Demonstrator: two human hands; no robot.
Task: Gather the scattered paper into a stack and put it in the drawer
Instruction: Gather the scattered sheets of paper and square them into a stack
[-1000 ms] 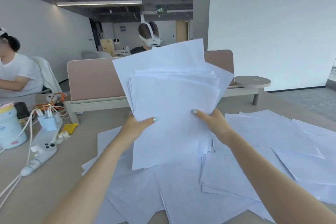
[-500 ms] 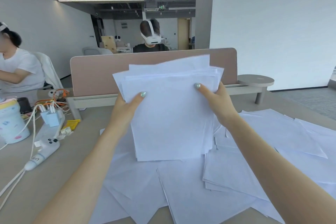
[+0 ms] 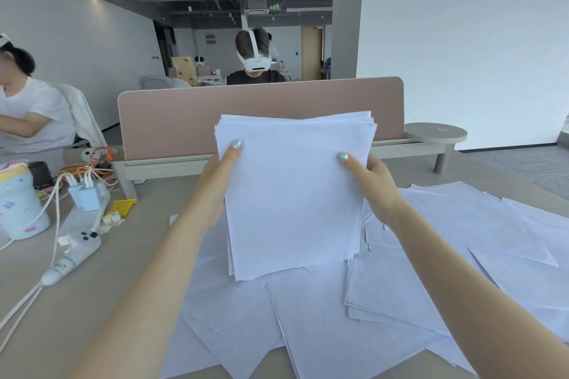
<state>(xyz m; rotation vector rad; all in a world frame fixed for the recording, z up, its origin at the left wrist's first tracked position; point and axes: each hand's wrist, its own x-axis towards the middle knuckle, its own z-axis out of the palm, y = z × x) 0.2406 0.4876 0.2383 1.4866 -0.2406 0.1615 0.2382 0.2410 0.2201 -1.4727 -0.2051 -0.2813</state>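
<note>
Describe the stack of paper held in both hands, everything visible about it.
The stack of paper is plain white, blank on its facing sheet, many sheets thick, edges nearly flush with slight fanning at the top corners. It stands nearly upright, bottom edge down on the loose sheets covering the desk. The left hand grips its left side, the right hand its right, thumbs on the front.

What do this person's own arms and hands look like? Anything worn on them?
Both forearms are bare, with no sleeves in view. The left hand and right hand show no rings, watch or gloves on the parts that can be seen. The thumbnails carry a pale, shimmery green-silver polish. The other fingers are hidden behind the paper.
</note>
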